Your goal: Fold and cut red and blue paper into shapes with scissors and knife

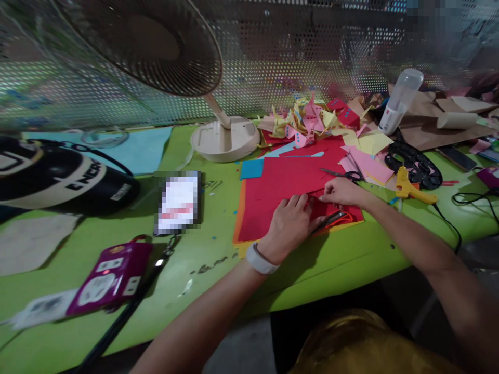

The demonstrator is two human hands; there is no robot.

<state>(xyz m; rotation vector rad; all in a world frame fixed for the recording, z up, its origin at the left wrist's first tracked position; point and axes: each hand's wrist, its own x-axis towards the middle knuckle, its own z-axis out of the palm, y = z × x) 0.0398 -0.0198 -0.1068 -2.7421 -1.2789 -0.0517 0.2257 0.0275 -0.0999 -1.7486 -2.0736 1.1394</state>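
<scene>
A stack of red paper (pixel 288 174) lies on the green table, with orange and yellow sheets showing at its edges. My left hand (pixel 288 223) rests on the red paper, fingers laid down and thumb apart from them. Just to its right, my right hand (pixel 343 192) is closed in a pinch at what looks like a raised edge of red paper; the fingertips partly cover it. Below the right hand lies a dark cutter-like tool with an orange-red outline (pixel 338 218), partly hidden by my left thumb. Black scissors (pixel 353 175) lie just beyond the right hand.
A fan (pixel 224 140) and a heap of paper scraps (pixel 312 117) stand at the back. Rightward are a clear bottle (pixel 401 101), a black coiled object (pixel 415 166) and a yellow glue gun (pixel 413 189). Leftward are a phone (pixel 179 202), a purple power socket (pixel 113 275) and a black flask (pixel 66 179).
</scene>
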